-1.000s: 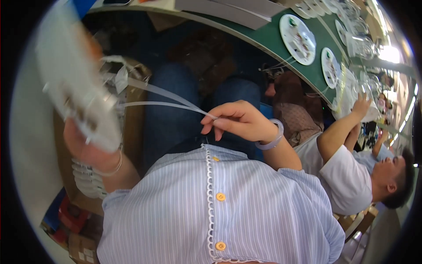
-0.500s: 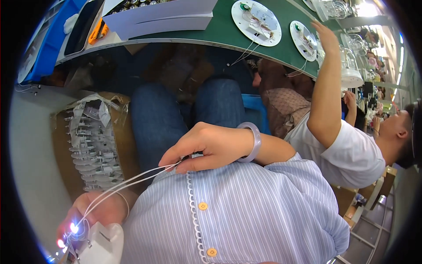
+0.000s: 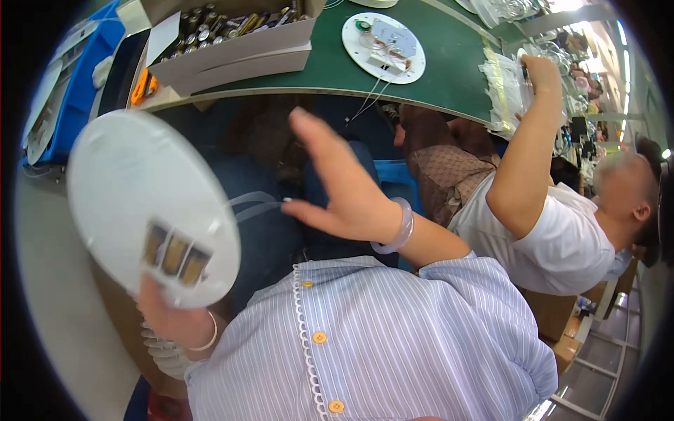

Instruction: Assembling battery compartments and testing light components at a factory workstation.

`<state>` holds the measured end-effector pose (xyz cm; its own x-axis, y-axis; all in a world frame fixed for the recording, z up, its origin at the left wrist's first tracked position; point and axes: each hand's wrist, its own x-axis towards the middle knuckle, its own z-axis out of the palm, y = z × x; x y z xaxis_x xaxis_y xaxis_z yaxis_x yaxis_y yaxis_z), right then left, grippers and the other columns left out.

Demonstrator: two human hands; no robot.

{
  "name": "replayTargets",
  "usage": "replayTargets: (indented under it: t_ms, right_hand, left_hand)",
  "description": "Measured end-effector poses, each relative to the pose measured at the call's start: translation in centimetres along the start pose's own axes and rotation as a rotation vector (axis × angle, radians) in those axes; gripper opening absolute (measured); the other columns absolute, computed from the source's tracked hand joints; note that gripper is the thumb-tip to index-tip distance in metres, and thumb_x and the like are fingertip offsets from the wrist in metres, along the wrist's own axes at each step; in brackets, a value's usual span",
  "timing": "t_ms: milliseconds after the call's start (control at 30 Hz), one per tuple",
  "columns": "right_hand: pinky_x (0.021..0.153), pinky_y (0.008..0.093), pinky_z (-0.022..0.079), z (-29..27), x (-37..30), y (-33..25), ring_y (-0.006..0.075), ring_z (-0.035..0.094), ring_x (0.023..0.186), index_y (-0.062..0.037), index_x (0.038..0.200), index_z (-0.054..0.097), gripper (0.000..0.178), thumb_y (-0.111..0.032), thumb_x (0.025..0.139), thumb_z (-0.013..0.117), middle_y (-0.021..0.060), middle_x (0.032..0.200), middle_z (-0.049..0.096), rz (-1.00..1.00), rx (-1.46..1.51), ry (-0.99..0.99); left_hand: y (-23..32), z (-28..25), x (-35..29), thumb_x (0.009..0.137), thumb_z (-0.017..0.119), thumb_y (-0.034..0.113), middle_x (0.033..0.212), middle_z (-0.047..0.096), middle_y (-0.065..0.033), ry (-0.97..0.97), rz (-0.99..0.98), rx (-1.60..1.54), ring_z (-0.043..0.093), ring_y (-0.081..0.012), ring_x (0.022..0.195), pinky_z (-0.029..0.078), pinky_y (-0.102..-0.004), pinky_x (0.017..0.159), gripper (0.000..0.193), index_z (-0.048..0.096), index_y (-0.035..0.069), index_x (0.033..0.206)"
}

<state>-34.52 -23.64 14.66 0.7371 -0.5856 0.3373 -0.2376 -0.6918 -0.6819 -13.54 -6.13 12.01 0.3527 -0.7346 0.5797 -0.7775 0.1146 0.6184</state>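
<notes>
My left hand grips a round white disc by its lower edge and holds it up at my left side; a small row of brownish parts shows on its face. Thin white wires trail from the disc toward my right hand. That hand is raised in front of my lap, fingers spread, with the wire ends at its fingertips and a pale bangle on the wrist. My striped blue shirt fills the lower middle.
A green workbench curves across the top, carrying another round white plate with wiring and a cardboard box of small metal parts. A blue bin stands at left. A person in a white shirt reaches up at right.
My left hand has lifted the white disc from low at my left up to chest height. My right hand has opened and risen, the wires now only at its fingertips.
</notes>
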Motion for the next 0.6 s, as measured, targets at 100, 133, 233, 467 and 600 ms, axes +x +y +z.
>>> replayTargets:
  t_ms: [100,133,233,467,600]
  right_hand:
    - [0.094,0.0426,0.026,-0.9,-0.1,0.2,0.0350,0.037,0.111,-0.0073,0.112,0.044,0.057,-0.008,0.059,0.065,0.0170,0.121,0.037,-0.288,-0.175,0.293]
    - [0.092,0.0420,0.029,-1.0,-0.2,-0.6,0.0295,0.042,0.109,-0.0135,0.101,0.053,0.039,-0.009,0.064,0.064,0.0142,0.113,0.046,-0.356,-0.337,0.266]
    - [0.086,0.0373,0.037,-2.1,0.4,-1.0,0.0204,0.054,0.096,-0.0138,0.092,0.058,0.019,-0.014,0.073,0.055,0.0097,0.103,0.056,-0.426,-0.343,0.003]
    - [0.059,0.0254,0.046,-4.6,-0.8,2.1,0.0215,0.060,0.069,-0.0050,0.085,0.059,0.016,-0.009,0.069,0.059,0.0091,0.082,0.061,-0.138,-0.042,0.254]
    - [0.059,0.0159,0.037,-5.4,-1.0,3.7,0.0045,0.047,0.064,0.0012,0.084,0.055,0.013,-0.009,0.083,0.048,0.0008,0.075,0.055,0.367,0.413,0.765]
  left_hand:
    - [2.7,2.9,2.9,0.084,0.042,0.015,0.112,0.047,-0.0156,0.148,-0.923,-1.390,0.048,-0.0247,0.102,0.040,-0.0382,0.086,0.037,0.038,-0.004,0.115]
    - [3.1,3.5,3.3,0.084,0.043,0.015,0.113,0.047,-0.0155,0.081,-0.961,-1.388,0.048,-0.0243,0.103,0.036,-0.0377,0.090,0.039,0.036,-0.004,0.117]
    - [3.8,4.6,3.7,0.086,0.039,0.021,0.113,0.047,-0.0152,0.034,-1.037,-1.338,0.049,-0.0251,0.100,0.043,-0.0383,0.082,0.041,0.034,-0.003,0.118]
    - [4.8,4.7,5.0,0.087,0.030,0.035,0.121,0.035,-0.0233,-0.539,-0.747,-1.401,0.053,-0.0284,0.096,0.053,-0.0303,0.063,0.055,0.020,-0.002,0.126]
    - [4.0,4.7,4.9,0.085,0.035,0.030,0.116,0.042,-0.0205,-0.531,-0.807,-1.321,0.055,-0.0224,0.090,0.051,-0.0264,0.065,0.049,0.027,-0.002,0.123]
